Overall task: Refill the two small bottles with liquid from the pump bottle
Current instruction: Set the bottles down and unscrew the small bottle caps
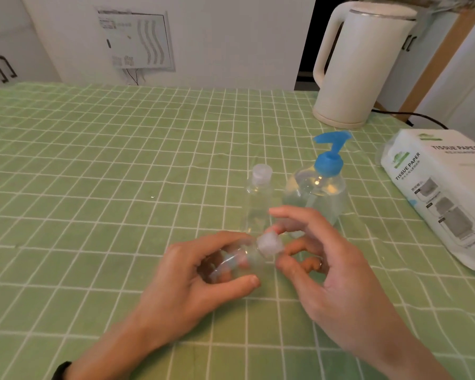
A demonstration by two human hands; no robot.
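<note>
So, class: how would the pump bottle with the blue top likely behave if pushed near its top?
The pump bottle looks wide-bodied and seems to hold clear liquid, so it is probably heavy and steady. Its tall blue pump gives leverage, so a high push may tip rather than slide it, perhaps onto the upright small bottle beside it.

Soft even light, slight blur
</note>
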